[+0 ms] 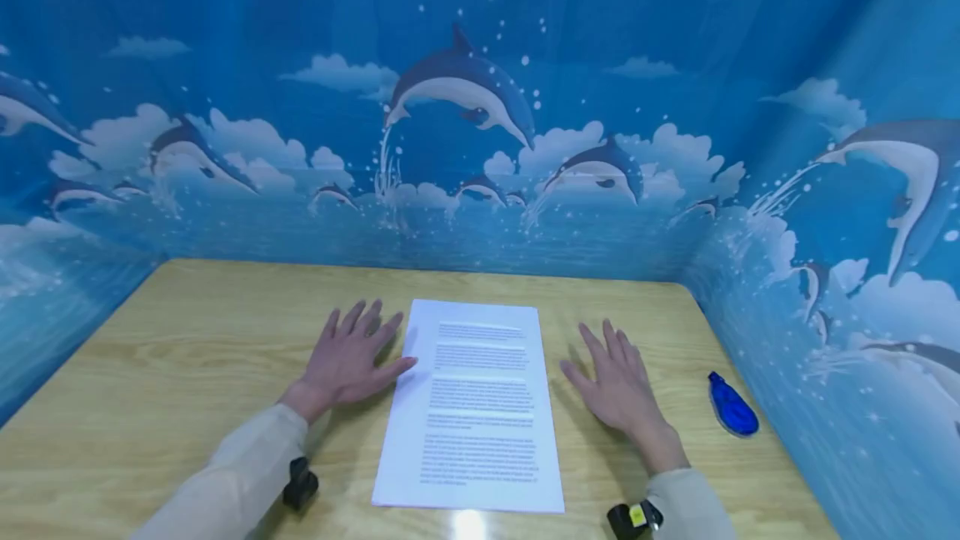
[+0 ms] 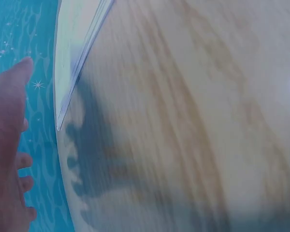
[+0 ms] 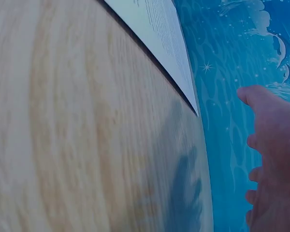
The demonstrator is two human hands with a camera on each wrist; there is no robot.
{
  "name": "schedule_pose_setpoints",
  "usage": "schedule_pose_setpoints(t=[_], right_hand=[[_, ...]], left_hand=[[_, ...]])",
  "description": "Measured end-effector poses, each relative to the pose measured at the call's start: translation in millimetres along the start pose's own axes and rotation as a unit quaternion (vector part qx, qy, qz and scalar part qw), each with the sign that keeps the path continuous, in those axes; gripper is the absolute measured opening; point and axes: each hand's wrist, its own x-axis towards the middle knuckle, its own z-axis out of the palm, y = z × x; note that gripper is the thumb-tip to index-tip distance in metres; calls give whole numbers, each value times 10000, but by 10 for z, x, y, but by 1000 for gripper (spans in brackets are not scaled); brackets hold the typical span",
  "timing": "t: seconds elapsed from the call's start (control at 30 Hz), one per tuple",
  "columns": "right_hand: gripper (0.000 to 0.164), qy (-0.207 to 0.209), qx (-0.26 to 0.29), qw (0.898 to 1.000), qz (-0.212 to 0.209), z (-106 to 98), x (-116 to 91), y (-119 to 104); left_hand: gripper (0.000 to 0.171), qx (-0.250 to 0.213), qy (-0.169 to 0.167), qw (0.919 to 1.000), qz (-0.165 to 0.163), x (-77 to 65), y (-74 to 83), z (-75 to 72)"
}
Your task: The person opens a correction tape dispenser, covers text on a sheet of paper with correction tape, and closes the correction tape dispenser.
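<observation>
printed paper [image 1: 480, 407] seen flat on wooden table [image 1: 187, 340]

the left hand [image 1: 348, 361] is held with fingers spread, its thumb seen over the paper's left edge; the right hand [image 1: 617, 390] is held, fingers extended, beside the right edge. nothing is gripped by either.

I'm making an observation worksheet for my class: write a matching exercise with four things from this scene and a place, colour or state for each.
1. left hand
2. paper
3. teardrop-shaped object
4. backdrop

A. right of the right hand
B. patterned with dolphins
C. fingers spread
D. white, printed with text

Pairs: 1-C, 2-D, 3-A, 4-B
</observation>
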Motion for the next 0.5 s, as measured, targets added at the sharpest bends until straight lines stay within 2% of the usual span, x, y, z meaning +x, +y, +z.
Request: schedule_pose_setpoints(t=[0.2, 0.5], right_hand=[[75, -19, -7, 10000, 97, -35, -29, 70], [77, -2, 56, 9996, 264, -123, -75, 239]], left_hand=[[81, -134, 64, 9998, 161, 74, 64, 24], [81, -225, -72, 9985, 492, 189, 208, 40]])
